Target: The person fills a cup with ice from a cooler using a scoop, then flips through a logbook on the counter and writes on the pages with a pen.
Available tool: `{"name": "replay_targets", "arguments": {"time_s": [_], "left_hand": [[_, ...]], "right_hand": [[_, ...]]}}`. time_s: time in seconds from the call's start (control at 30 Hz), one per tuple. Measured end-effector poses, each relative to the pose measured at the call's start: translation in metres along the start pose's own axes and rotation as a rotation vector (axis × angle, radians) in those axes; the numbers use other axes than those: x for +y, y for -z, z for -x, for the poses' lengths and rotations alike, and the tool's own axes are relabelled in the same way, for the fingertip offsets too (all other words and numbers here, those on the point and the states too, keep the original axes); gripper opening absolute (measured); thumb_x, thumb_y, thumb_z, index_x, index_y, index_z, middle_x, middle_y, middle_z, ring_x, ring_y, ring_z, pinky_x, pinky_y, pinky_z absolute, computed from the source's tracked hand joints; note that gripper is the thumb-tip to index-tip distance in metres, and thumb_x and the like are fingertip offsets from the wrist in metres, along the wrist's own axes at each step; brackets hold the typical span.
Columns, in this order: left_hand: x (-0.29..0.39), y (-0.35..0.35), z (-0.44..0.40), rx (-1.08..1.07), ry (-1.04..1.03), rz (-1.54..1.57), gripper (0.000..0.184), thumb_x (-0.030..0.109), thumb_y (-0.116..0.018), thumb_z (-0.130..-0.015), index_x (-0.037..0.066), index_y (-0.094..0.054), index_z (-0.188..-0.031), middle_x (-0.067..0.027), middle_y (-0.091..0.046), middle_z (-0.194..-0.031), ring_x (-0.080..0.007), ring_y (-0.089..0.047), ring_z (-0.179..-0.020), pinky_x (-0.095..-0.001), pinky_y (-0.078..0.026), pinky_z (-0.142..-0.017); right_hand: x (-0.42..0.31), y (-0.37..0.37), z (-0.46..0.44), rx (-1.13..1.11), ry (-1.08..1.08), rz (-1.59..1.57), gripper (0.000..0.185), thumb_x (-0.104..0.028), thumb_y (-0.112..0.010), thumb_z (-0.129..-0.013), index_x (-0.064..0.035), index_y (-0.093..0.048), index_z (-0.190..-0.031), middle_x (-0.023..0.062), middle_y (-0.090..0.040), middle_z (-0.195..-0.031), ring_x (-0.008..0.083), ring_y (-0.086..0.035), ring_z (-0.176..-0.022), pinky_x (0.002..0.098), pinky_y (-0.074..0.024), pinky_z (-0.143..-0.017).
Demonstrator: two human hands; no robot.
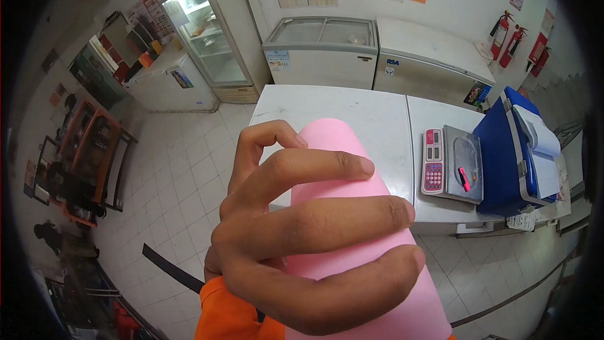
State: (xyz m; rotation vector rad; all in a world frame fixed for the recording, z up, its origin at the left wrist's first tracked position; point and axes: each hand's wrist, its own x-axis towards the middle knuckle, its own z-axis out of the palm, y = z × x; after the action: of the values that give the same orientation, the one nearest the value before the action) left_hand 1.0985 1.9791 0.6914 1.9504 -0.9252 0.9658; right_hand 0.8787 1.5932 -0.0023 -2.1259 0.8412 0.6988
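My left hand (314, 226) reaches in from the lower left out of an orange sleeve (220, 311). Its fingers curl over a smooth, plain pink object (330, 131), long and roughly tube-shaped, with a rounded far end. The object widens towards me and runs out of the bottom of the view; what kind of thing it is I cannot make out. The left thumb is hidden. No part of my right hand shows. Beyond the pink object lies a white worktop (371, 104).
A pink-and-white scale (433, 179) bears a pink marker (464, 178). Right of it stands a blue cool box (500, 151) with papers (538, 132). Chest freezers (321, 66) and a glass-door fridge (211, 41) line the back. A black strap (170, 267) sticks out at left.
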Motion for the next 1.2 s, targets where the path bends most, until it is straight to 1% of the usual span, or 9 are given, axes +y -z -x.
{"name": "replay_targets", "arguments": {"time_s": [0.2, 0.3, 0.37, 0.5, 0.7, 0.87, 1.0, 1.1, 1.2], "left_hand": [[-0.005, -0.006, -0.005, 0.053, -0.02, 0.0, 0.018, 0.049, -0.059, -0.096, 0.032, -0.054, -0.099, 0.0066, -0.068, -0.094, -0.0252, -0.066, -0.099, -0.049, -0.038, -0.09], [-0.013, -0.001, -0.009, 0.016, -0.069, -0.002, 0.018, 0.049, -0.059, -0.096, 0.032, -0.054, -0.099, 0.0074, -0.068, -0.094, -0.025, -0.066, -0.099, -0.0488, -0.038, -0.089], [-0.018, -0.001, -0.014, 0.004, -0.098, 0.023, 0.018, 0.05, -0.059, -0.096, 0.032, -0.054, -0.099, 0.0075, -0.068, -0.095, -0.0251, -0.066, -0.099, -0.049, -0.038, -0.089], [-0.014, -0.003, -0.012, 0.024, -0.05, 0.004, 0.019, 0.051, -0.058, -0.096, 0.033, -0.055, -0.1, 0.0073, -0.067, -0.096, -0.0254, -0.066, -0.1, -0.0499, -0.038, -0.091], [-0.022, 0.001, -0.015, -0.002, -0.057, 0.02, 0.019, 0.052, -0.056, -0.097, 0.033, -0.055, -0.101, 0.0071, -0.067, -0.098, -0.0265, -0.065, -0.101, -0.0509, -0.038, -0.092], [-0.036, 0.0, -0.017, 0.02, -0.09, 0.07, 0.018, 0.05, -0.059, -0.096, 0.033, -0.055, -0.102, 0.0065, -0.067, -0.098, -0.0276, -0.065, -0.102, -0.051, -0.038, -0.091], [-0.062, 0.008, -0.021, -0.024, -0.165, 0.098, 0.017, 0.044, -0.061, -0.095, 0.029, -0.056, -0.101, 0.0052, -0.069, -0.099, -0.027, -0.066, -0.1, -0.0484, -0.039, -0.088], [-0.088, 0.013, -0.022, -0.074, -0.193, 0.129, 0.016, 0.039, -0.064, -0.095, 0.025, -0.057, -0.101, 0.0037, -0.07, -0.1, -0.0269, -0.067, -0.098, -0.0465, -0.042, -0.085], [-0.121, 0.012, -0.013, -0.146, -0.169, 0.232, 0.024, 0.032, -0.07, -0.089, 0.02, -0.057, -0.106, -0.0001, -0.069, -0.104, -0.0267, -0.066, -0.099, -0.0446, -0.045, -0.086]], "right_hand": [[0.001, -0.011, -0.004, 0.001, 0.077, 0.04, 0.029, -0.024, -0.058, -0.085, -0.0134, -0.081, -0.099, 0.0202, -0.074, -0.103, 0.0348, -0.071, -0.099, 0.0428, -0.053, -0.09], [0.005, -0.018, -0.008, -0.024, 0.013, -0.026, 0.029, -0.023, -0.057, -0.085, -0.0134, -0.081, -0.098, 0.0188, -0.075, -0.104, 0.0339, -0.071, -0.1, 0.0423, -0.0529, -0.091], [0.007, -0.023, -0.01, -0.004, 0.102, -0.044, 0.029, -0.022, -0.056, -0.086, -0.0132, -0.081, -0.098, 0.0176, -0.075, -0.105, 0.0334, -0.07, -0.102, 0.042, -0.0529, -0.092], [0.014, -0.029, -0.013, -0.019, 0.112, -0.078, 0.03, -0.021, -0.055, -0.086, -0.0124, -0.081, -0.099, 0.0161, -0.075, -0.108, 0.0329, -0.07, -0.105, 0.0414, -0.0524, -0.094], [0.016, -0.033, -0.019, -0.018, 0.104, 0.076, 0.031, -0.025, -0.055, -0.088, -0.0141, -0.081, -0.1, 0.0169, -0.074, -0.111, 0.0341, -0.069, -0.106, 0.0419, -0.0516, -0.096], [0.011, -0.036, -0.012, 0.002, 0.071, -0.009, 0.032, -0.031, -0.055, -0.089, -0.0149, -0.081, -0.1, 0.018, -0.073, -0.113, 0.0353, -0.068, -0.107, 0.0429, -0.0514, -0.096], [0.023, -0.06, -0.025, 0.03, 0.153, 0.094, 0.033, -0.033, -0.056, -0.09, -0.0146, -0.081, -0.099, 0.0187, -0.073, -0.113, 0.0358, -0.068, -0.107, 0.0433, -0.0515, -0.095], [-0.029, -0.05, 0.011, 0.026, -0.029, -0.046, 0.032, -0.033, -0.057, -0.089, -0.0149, -0.08, -0.101, 0.0187, -0.072, -0.114, 0.0359, -0.067, -0.109, 0.0424, -0.0509, -0.096], [-0.017, -0.082, 0.001, 0.087, 0.183, 0.075, 0.031, -0.032, -0.059, -0.089, -0.0135, -0.079, -0.104, 0.0187, -0.073, -0.113, 0.0363, -0.067, -0.109, 0.0423, -0.0506, -0.096]]}}
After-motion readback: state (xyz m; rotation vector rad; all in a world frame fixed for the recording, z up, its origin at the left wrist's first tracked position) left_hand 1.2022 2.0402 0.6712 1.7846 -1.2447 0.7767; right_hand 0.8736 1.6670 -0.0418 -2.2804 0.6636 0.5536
